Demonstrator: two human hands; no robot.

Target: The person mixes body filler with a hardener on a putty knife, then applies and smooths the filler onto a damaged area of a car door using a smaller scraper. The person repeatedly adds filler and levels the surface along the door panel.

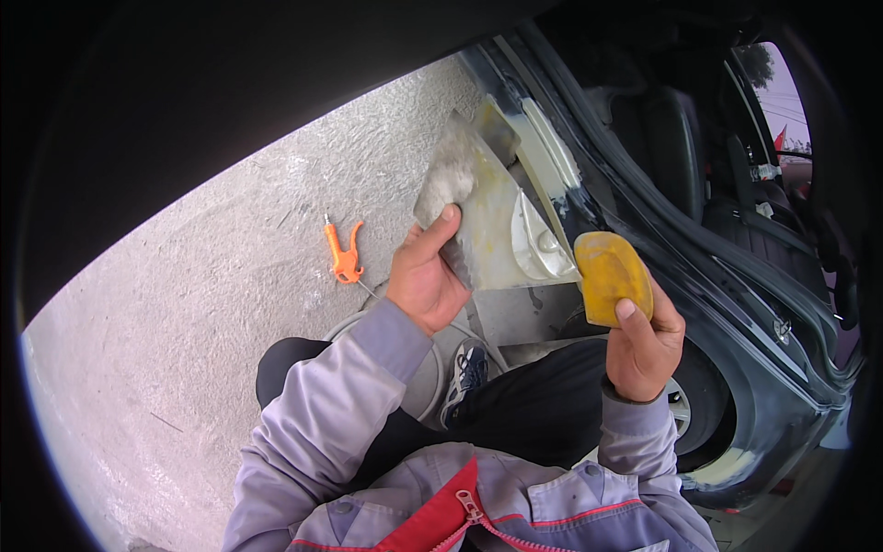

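My left hand [430, 267] grips the left edge of a flat, smeared mixing board [487, 202], thumb on top. A glossy pale grey dab of paste [541, 241] sits near the board's right edge. Between the thumb and fingers of my right hand [644, 345] is a yellow spreader [611, 276], round-cornered and stained. Its lower left edge is right beside the board's right corner; whether they touch I cannot tell. Just beyond the board runs the car's door sill [550, 143], patched with pale cream filler.
An orange air blow gun [344, 253] lies on the rough concrete floor [202, 304] to the left, its hose running toward my feet. On the right stand the car's open doorway with dark seats [676, 138] and a wheel [704, 405]. A dark shape covers the upper left.
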